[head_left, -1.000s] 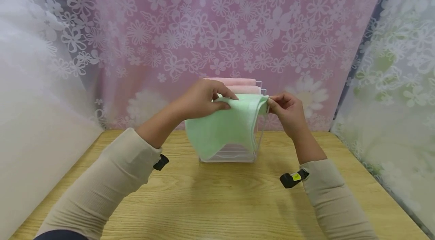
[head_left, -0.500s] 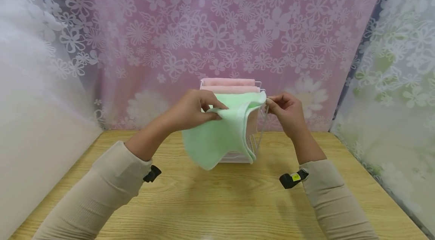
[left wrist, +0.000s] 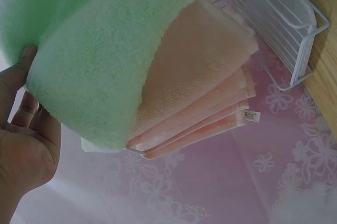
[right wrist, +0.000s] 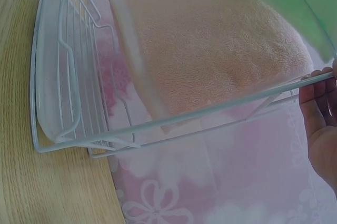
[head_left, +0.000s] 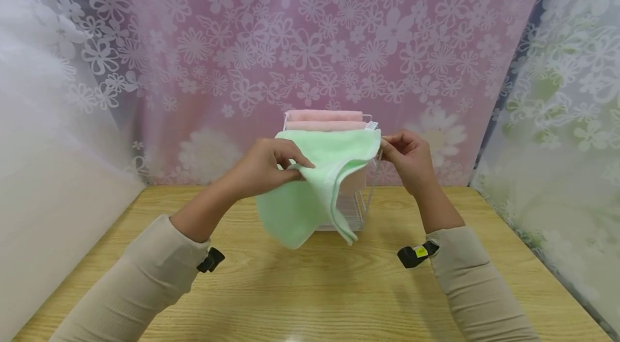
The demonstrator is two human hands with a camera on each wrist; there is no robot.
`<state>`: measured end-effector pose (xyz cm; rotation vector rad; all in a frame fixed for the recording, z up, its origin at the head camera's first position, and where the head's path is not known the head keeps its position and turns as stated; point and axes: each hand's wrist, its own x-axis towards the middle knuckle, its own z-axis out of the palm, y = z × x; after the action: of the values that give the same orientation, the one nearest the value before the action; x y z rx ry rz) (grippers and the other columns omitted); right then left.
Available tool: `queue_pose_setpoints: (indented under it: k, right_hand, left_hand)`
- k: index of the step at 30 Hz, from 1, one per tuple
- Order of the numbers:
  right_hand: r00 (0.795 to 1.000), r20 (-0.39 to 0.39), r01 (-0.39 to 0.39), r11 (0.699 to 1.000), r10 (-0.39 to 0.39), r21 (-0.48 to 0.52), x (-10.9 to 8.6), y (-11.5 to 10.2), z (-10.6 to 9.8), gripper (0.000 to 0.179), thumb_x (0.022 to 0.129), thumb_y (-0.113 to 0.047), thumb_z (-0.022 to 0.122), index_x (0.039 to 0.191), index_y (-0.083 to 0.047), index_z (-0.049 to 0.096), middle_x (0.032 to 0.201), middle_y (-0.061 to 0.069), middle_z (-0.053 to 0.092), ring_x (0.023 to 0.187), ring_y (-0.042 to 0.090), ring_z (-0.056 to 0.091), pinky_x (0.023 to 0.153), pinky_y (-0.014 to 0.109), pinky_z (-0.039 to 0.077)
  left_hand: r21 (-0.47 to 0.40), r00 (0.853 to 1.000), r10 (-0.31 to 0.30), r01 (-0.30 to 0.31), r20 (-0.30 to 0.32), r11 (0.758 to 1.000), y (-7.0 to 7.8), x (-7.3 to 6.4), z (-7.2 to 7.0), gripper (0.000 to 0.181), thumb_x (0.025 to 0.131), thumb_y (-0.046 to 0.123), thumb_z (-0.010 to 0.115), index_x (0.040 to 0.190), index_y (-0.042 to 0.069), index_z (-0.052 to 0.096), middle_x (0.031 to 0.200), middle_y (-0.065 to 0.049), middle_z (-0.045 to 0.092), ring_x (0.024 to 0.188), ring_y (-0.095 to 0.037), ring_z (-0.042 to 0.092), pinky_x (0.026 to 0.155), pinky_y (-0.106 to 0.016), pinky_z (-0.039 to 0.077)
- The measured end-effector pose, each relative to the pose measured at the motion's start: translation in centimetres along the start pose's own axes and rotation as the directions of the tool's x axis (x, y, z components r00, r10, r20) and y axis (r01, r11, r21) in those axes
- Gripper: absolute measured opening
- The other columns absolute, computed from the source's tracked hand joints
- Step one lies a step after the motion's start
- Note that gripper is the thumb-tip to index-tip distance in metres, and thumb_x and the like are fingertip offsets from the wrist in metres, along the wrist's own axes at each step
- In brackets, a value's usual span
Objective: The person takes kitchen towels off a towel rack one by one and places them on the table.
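Observation:
A light green towel (head_left: 286,215) lies draped over the front of a white wire rack (right wrist: 50,71), its lower edge hanging loose. My left hand (head_left: 266,168) pinches it by a fold near the left side, thumb against fingers. My right hand (head_left: 409,161) holds the rack's upper right wire with thumb and fingers, beside the towel's top right corner. Behind the green cloth, pink towels (left wrist: 200,55) hang folded over the rack's bars, one with a small white label (left wrist: 252,116). Green fabric covers much of the rack in the head view.
The rack stands on a wood-grain table (head_left: 290,288), near its back edge. A pink flowered sheet (head_left: 315,35) hangs behind it. Pale sheets (head_left: 63,142) close off both sides. A black strap camera (head_left: 411,257) sits on each wrist.
My left hand has moved left and down toward me, pulling the green towel's front with it. More of the rack and pink towels shows on the right. My right hand stays put.

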<state>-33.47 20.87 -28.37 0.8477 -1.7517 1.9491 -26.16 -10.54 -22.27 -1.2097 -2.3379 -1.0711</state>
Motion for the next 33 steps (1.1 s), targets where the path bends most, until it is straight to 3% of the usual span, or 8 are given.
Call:
queue_pose_setpoints:
  k: [9,14,21,33]
  right_hand:
    - [1.0,-0.017,-0.011,1.0,0.012,0.019,0.0,-0.2,0.2,0.009,0.092,0.006,0.062,0.089,-0.001,0.068,0.088,0.004,0.068,0.077,0.014,0.066,0.071,0.026,0.057]
    - [0.998,-0.048,-0.037,0.999,0.036,-0.019,-0.1,-0.3,0.3,0.006,0.091,0.0,0.066,0.09,0.005,0.064,0.085,0.003,0.068,0.073,0.013,0.065,0.07,0.025,0.057]
    - [0.998,-0.049,-0.051,0.999,0.051,-0.001,-0.1,-0.1,0.3,0.023,0.09,-0.006,0.07,0.095,0.013,0.06,0.082,0.004,0.067,0.069,0.014,0.063,0.069,0.025,0.057]
    - [0.998,-0.048,-0.038,0.999,0.04,0.025,0.0,0.0,0.3,0.003,0.092,0.003,0.064,0.092,0.004,0.066,0.084,0.005,0.068,0.072,0.016,0.064,0.07,0.026,0.057]
  left_hand:
    - [0.006,0.999,0.018,-0.018,-0.047,1.0,-0.7,-1.2,0.5,0.021,0.079,-0.009,0.074,0.089,0.009,0.079,0.087,0.002,0.072,0.075,-0.012,0.059,0.066,-0.028,0.05]
    - [0.032,0.997,0.037,-0.035,-0.075,0.999,-1.2,-1.7,0.9,0.021,0.078,-0.013,0.072,0.085,0.006,0.078,0.082,0.0,0.07,0.07,-0.013,0.054,0.062,-0.026,0.046]
    - [0.038,0.997,-0.032,0.035,-0.067,0.999,-2.1,-2.7,1.4,0.019,0.079,-0.011,0.071,0.083,0.006,0.077,0.081,-0.003,0.069,0.068,-0.012,0.051,0.061,-0.024,0.044]
    - [-0.061,0.991,-0.136,0.135,-0.006,0.989,-3.3,-4.4,1.5,0.015,0.079,-0.007,0.074,0.089,0.004,0.078,0.085,-0.002,0.072,0.071,-0.014,0.056,0.061,-0.028,0.05]
